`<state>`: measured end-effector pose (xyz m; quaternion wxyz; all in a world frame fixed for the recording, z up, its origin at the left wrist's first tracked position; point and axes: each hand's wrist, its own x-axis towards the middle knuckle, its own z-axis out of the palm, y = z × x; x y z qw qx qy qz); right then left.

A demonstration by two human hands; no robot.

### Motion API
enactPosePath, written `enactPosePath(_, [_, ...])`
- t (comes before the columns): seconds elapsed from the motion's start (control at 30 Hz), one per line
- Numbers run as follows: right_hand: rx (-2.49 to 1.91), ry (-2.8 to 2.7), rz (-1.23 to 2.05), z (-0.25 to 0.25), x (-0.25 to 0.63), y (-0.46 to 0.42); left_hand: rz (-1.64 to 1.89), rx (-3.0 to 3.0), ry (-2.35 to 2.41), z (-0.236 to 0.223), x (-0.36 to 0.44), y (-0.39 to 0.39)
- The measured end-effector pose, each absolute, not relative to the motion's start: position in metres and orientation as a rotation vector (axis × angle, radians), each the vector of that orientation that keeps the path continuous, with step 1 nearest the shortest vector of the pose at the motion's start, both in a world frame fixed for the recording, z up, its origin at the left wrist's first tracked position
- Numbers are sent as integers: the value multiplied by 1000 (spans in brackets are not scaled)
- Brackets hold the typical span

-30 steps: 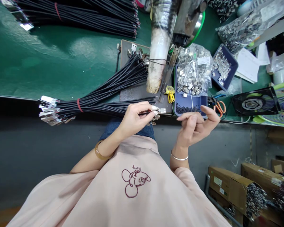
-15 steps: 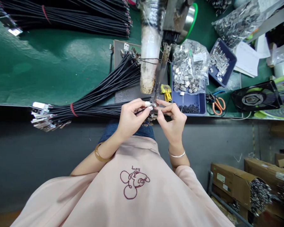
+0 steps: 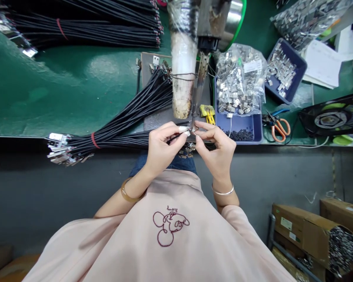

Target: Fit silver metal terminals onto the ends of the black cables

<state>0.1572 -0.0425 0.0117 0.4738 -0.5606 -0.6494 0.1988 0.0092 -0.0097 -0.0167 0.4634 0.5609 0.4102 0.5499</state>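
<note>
My left hand (image 3: 166,147) is closed in a pinch on the end of a black cable, its thumb and forefinger tips covered in white. My right hand (image 3: 216,147) pinches a thin wire (image 3: 193,133) between thumb and fingers, close to the left fingertips. Right above both fingertips the tip of a mounted soldering iron (image 3: 197,94) points down. Whatever sits at the cable's tip is too small to make out. A tied bundle of black cables (image 3: 120,140) with metal plugs lies to the left, along the table edge. Several small metal connectors (image 3: 187,150) show below my left fingers.
A wrapped white tube (image 3: 182,84) hangs beside the iron. To the right are a blue tray (image 3: 256,127) with bagged connectors (image 3: 238,84), a second tray (image 3: 300,76), orange-handled pliers (image 3: 279,129) and a black fan (image 3: 331,117). More cable bundles (image 3: 106,29) lie at the back left.
The camera view has shifted slightly. Both hands stay at the iron's tip, still pinching; a shiny small piece between the fingertips shows less now.
</note>
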Motion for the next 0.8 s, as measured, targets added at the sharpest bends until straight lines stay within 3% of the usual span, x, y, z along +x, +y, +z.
enactPosePath(0.8, [-1432,-1611,509,13,158,-42,1244,1428,1097,-15,9,-13])
